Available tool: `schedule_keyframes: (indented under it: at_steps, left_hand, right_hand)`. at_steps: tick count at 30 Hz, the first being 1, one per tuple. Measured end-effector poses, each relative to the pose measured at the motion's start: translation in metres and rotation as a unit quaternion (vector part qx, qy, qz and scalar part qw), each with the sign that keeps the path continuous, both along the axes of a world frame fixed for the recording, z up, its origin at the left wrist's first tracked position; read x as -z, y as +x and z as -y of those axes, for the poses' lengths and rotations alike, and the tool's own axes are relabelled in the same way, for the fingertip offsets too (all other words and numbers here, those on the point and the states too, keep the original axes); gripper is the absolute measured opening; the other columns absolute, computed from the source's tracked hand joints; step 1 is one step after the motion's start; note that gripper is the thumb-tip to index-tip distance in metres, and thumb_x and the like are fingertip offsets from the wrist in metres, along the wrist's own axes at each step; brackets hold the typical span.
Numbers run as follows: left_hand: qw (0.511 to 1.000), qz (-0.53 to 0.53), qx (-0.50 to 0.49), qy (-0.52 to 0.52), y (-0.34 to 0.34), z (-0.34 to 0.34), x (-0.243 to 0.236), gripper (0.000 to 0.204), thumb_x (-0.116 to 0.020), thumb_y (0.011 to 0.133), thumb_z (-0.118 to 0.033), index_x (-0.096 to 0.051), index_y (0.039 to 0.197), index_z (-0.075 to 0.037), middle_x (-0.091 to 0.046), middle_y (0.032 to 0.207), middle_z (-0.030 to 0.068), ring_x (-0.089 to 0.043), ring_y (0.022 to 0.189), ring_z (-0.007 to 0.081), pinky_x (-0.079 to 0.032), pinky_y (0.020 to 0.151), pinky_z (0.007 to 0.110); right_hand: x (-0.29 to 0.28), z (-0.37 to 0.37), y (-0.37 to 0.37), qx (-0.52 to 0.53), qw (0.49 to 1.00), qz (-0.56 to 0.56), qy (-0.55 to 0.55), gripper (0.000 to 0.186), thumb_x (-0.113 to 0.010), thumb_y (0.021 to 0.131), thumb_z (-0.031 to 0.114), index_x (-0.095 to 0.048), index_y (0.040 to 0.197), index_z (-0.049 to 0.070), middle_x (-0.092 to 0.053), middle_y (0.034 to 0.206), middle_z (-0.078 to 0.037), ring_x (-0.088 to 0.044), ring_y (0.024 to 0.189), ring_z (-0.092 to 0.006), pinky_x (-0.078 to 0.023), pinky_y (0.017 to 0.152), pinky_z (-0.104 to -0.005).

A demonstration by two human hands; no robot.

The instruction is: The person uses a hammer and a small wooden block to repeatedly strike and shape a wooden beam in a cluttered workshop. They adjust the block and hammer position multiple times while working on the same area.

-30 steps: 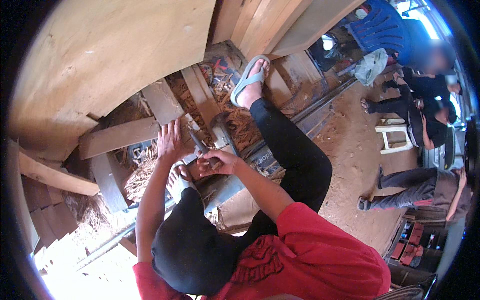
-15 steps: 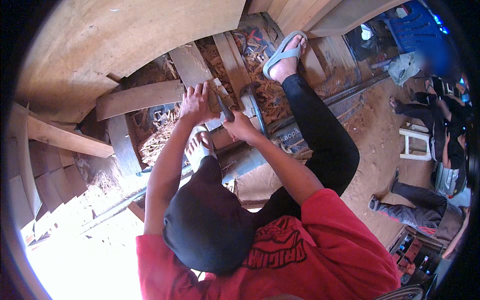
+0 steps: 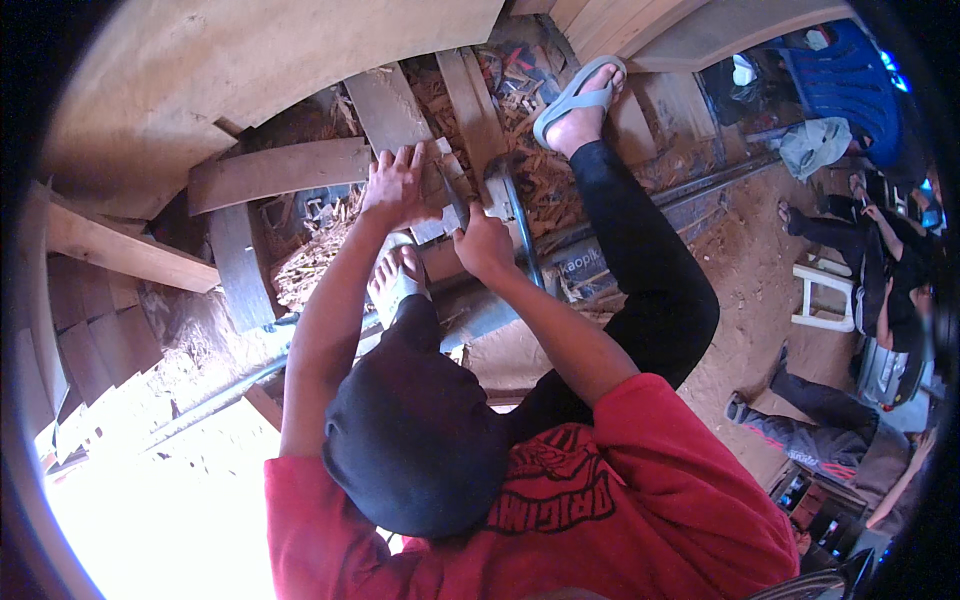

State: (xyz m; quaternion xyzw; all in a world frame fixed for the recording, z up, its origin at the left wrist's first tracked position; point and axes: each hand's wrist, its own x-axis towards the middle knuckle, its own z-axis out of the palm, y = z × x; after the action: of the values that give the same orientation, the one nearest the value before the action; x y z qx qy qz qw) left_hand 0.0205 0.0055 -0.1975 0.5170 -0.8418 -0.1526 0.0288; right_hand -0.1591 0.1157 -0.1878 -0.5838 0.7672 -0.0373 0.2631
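Observation:
My left hand (image 3: 396,190) lies flat with fingers stretched over a small light wood piece (image 3: 430,212), beside my sandalled left foot (image 3: 397,270). Just to its right, my right hand (image 3: 484,244) is closed around a dark, narrow, pointed tool (image 3: 455,198). Its tip points away from me, over pale wood (image 3: 447,160) on the boards; whether it is a knife or a chisel I cannot tell. A curved blue bar with a dark end (image 3: 521,220) rests right of my right hand. My right foot (image 3: 580,110), in a grey sandal, is planted farther off.
Loose boards (image 3: 280,175) lie among heaps of wood chips (image 3: 315,262). A large plywood panel (image 3: 240,70) rises at the far left. To the right are a white stool (image 3: 825,293), a blue plastic chair (image 3: 840,85) and seated people (image 3: 850,225).
The head view has shifted slightly, so the boards appear higher. My right hand and the tool have turned a little, and less of the tool's handle shows. My left hand stays on the wood.

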Motion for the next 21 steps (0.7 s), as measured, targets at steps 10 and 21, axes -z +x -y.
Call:
schedule_keyframes:
  at_steps: [10,21]
  left_hand:
    - [0.996,-0.016,-0.032,0.078,0.001,0.013,-0.006,0.139,-0.099,0.062,-0.056,-0.03,0.17,-0.002,-0.051,0.155,0.0225,-0.051,0.141,0.0463,-0.046,0.12,0.057]
    - [0.988,-0.096,-0.052,-0.109,0.006,-0.02,0.015,0.136,-0.087,0.073,-0.076,-0.029,0.172,-0.003,-0.04,0.17,0.0223,-0.034,0.16,0.0432,-0.031,0.129,0.061]
  right_hand:
    - [0.032,0.003,-0.023,-0.116,0.988,-0.061,-0.087,0.047,-0.08,0.093,0.026,-0.058,0.127,0.004,-0.077,0.095,-0.026,-0.076,0.084,-0.0481,-0.062,0.079,-0.0585]
    - [0.063,-0.03,-0.073,0.161,0.947,0.098,-0.261,0.026,-0.079,0.094,0.017,-0.065,0.108,0.0,-0.069,0.074,-0.022,-0.074,0.073,-0.0445,-0.057,0.07,-0.0525]
